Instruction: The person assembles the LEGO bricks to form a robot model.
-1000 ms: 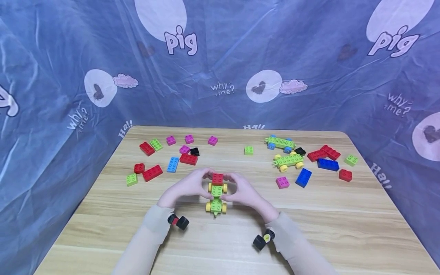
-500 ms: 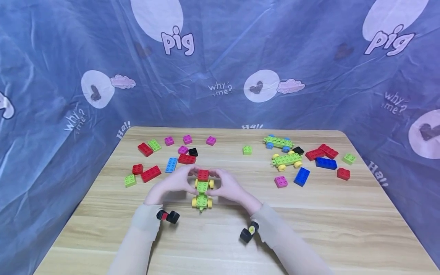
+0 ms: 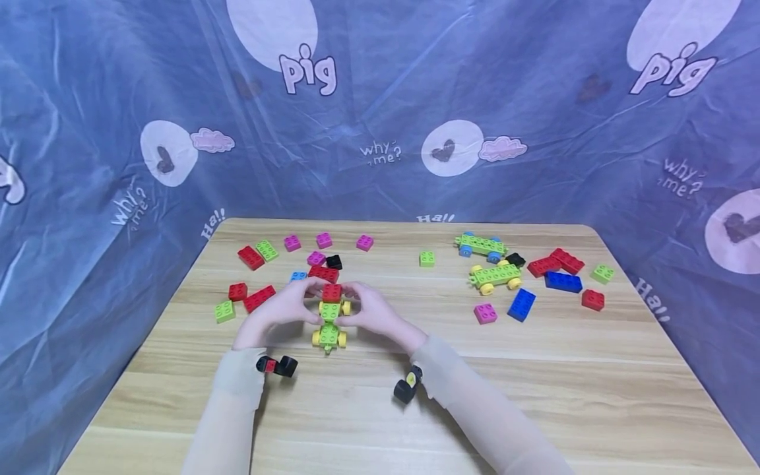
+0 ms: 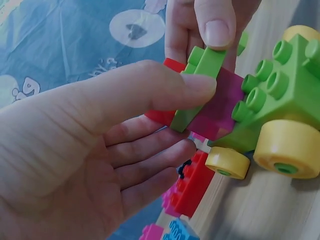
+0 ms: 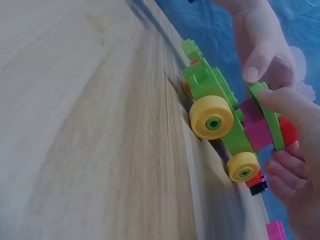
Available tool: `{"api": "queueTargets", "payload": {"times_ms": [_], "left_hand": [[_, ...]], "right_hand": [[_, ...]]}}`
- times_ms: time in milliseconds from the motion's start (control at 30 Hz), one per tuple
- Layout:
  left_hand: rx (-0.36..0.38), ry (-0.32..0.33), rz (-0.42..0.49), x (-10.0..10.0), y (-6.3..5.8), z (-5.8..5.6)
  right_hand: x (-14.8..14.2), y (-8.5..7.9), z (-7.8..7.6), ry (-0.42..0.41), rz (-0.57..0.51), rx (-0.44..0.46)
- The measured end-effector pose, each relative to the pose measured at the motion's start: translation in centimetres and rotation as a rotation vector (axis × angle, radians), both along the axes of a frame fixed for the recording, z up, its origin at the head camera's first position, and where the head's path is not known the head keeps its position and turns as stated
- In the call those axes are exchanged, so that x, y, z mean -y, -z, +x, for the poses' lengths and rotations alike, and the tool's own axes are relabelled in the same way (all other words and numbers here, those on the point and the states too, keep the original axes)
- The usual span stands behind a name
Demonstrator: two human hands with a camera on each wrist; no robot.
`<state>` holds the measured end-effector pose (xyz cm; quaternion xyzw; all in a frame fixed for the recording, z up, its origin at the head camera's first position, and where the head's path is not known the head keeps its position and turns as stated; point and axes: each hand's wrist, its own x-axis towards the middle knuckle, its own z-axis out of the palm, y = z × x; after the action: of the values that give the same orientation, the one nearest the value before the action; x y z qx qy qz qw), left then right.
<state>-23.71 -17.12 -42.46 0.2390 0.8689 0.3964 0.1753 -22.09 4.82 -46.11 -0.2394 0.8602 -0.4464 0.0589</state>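
In the head view, a building-brick car with a green base and yellow wheels is between both hands. A magenta brick stands on its base, topped by a thin green brick and a red brick. My left hand grips this stack from the left, its thumb on the green brick. From the other side my right hand holds the same stack, thumb likewise against the green brick. Some right-hand fingers are hidden behind the bricks in the left wrist view.
Loose red, pink, light green, black and light blue bricks lie at the table's back left. At the right are a yellow-wheeled green base, a blue-wheeled one, blue bricks and several red ones. A printed blue cloth hangs behind the table.
Both hands and the brick car have moved left and slightly away across the table, with the grip kept. The left hand now covers part of the light blue brick.
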Motion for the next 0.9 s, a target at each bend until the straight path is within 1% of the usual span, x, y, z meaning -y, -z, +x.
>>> {"api": "queueTargets", "payload": {"times_ms": [200, 300, 600, 900], "left_hand": [[-0.016, -0.026, 0.013, 0.8, 0.3, -0.4], [-0.026, -0.028, 0.017, 1.1, 0.4, -0.5], [0.019, -0.025, 0.073, 1.8, 0.7, -0.7], [0.018, -0.027, 0.095, 2.4, 1.3, -1.1]], "right_hand": [[0.8, -0.2, -0.5, -0.004, 0.018, -0.008], [1.0, -0.4, -0.6, -0.006, 0.024, -0.005], [1.5, -0.3, -1.0, -0.008, 0.039, 0.011], [1.8, -0.3, -1.3, -0.008, 0.038, 0.015]]}}
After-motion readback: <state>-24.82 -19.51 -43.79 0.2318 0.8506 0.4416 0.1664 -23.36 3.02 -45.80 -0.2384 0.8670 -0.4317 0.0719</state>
